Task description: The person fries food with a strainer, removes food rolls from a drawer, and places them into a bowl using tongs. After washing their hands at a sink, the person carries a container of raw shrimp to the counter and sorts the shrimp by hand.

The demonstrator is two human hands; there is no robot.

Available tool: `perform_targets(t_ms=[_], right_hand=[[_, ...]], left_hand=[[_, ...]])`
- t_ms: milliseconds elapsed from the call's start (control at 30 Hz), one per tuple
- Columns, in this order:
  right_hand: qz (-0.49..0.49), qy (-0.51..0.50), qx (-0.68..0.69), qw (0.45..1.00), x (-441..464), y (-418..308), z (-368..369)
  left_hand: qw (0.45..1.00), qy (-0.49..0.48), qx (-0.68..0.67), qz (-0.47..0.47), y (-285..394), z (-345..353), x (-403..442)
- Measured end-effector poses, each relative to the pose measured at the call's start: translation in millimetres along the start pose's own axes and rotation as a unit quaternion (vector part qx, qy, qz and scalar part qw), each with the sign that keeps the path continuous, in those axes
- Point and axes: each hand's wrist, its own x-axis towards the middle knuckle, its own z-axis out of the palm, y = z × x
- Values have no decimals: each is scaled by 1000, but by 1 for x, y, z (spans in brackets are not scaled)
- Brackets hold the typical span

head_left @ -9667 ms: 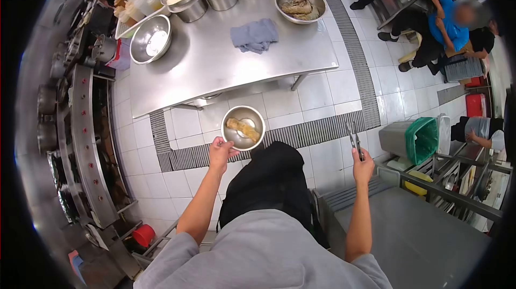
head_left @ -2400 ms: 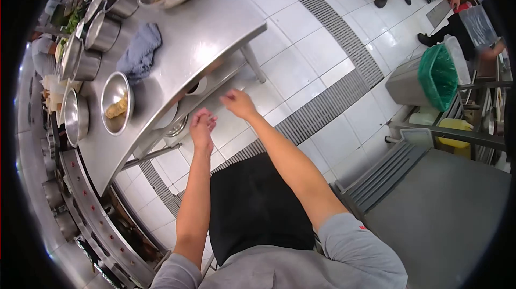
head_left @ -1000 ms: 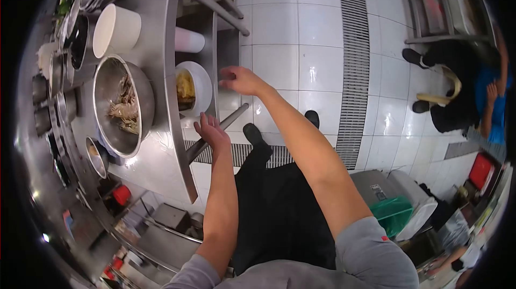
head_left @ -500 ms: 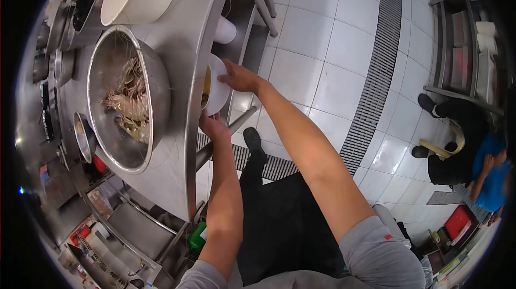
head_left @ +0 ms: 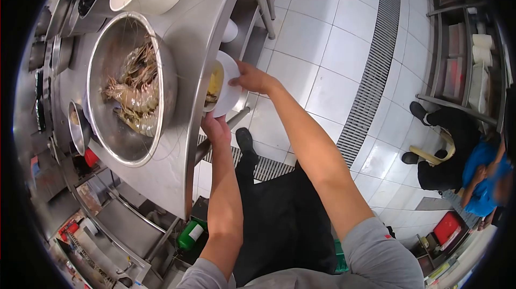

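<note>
White, the bowl (head_left: 230,92) was gripped by left hand (head_left: 217,129) and right hand (head_left: 253,78), likely to steady its yellow food (head_left: 216,79).

A short-sleeved grey shirt (head_left: 306,278), a red mark (head_left: 388,236) (quite small) on the right sleeve (head_left: 371,248); black cloth (head_left: 279,224) over the legs; a black shoe (head_left: 244,141). Left hand (head_left: 217,130) and right hand (head_left: 253,79) are bare.
</note>
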Motion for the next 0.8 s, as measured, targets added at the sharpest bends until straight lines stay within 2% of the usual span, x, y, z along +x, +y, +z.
perform_targets(t_ms=[200,267,300,367,467,533,600,800], right_hand=[[39,54,7,998,-72,1,-10],[-35,66,-14,997,-89,21,-17],[-34,63,-19,997,-103,21,-17],[-67,93,15,993,-133,18,-16],[-53,123,7,991,-179,7,-13],[-44,122,-7,992,-207,13,-11],[-38,136,17,990,-235,13,-3],[-7,153,-37,988,-317,5,54]], left_hand=[[998,-44,-29,-18,-18,3,-40],[998,-37,-29,-37,-24,6,-56],[997,-16,-26,-69,-18,15,-71],[996,-37,-42,-68,-24,17,-90],[993,-43,-69,-91,-21,16,-123],[988,-102,-17,-111,-15,16,-148],[988,-91,-37,-120,-13,12,-175],[979,-72,-60,-184,9,-32,-251]])
